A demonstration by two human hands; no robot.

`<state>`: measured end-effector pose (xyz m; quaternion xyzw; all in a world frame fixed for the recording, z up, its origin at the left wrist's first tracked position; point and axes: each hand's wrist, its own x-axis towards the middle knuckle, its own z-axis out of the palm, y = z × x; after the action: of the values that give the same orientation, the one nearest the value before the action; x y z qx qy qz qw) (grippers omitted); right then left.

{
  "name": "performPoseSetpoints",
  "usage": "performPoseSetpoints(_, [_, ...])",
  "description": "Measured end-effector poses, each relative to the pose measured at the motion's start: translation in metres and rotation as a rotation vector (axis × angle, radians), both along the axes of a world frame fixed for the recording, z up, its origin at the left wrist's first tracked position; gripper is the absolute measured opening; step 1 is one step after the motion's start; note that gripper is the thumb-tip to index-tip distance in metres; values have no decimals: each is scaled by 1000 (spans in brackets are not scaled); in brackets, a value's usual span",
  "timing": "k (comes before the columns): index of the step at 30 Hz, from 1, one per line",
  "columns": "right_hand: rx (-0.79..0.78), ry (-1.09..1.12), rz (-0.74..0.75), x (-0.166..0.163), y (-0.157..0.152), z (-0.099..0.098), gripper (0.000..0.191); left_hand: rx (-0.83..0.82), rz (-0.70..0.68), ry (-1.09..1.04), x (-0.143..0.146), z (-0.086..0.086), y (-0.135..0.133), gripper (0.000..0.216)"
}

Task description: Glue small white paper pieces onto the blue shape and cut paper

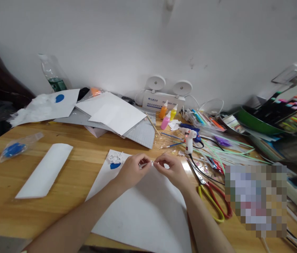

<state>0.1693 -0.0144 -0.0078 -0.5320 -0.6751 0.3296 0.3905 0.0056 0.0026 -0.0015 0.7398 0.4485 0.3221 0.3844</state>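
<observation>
Over a large white sheet of paper point(140, 214), my left hand point(132, 168) and my right hand point(173, 170) meet fingertip to fingertip. Both are closed in a pinch on a small white piece point(152, 163); its material is too small to tell, and the fingers cover part of it. At the sheet's far left corner, beside my left hand, sits a heap of small white scraps point(116, 158) with a dark blue patch point(115, 166) at its near edge. Scissors point(211, 200) with red and yellow handles lie to the right of my right hand.
A white hot glue gun point(189, 140) stands at the right, its cord trailing near the scissors. Behind are small paint bottles point(165, 120) and stacked white sheets point(119, 114). Left lie a folded paper point(45, 170) and a bagged blue lump point(14, 150). A plastic bottle point(52, 73) stands behind.
</observation>
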Motion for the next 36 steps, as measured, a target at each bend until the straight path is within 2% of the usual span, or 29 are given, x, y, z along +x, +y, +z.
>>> performPoseSetpoints(15, [-7, 8, 51, -2, -1, 2, 6, 5, -6, -12, 0, -2, 0, 12])
performPoseSetpoints(28, [32, 8, 14, -1, 0, 0, 9, -56, -66, -97, 1, 5, 0, 14])
performPoseSetpoints(36, [48, -4, -3, -2, -1, 1, 7, -46, -32, -118, 1, 1, 0, 14])
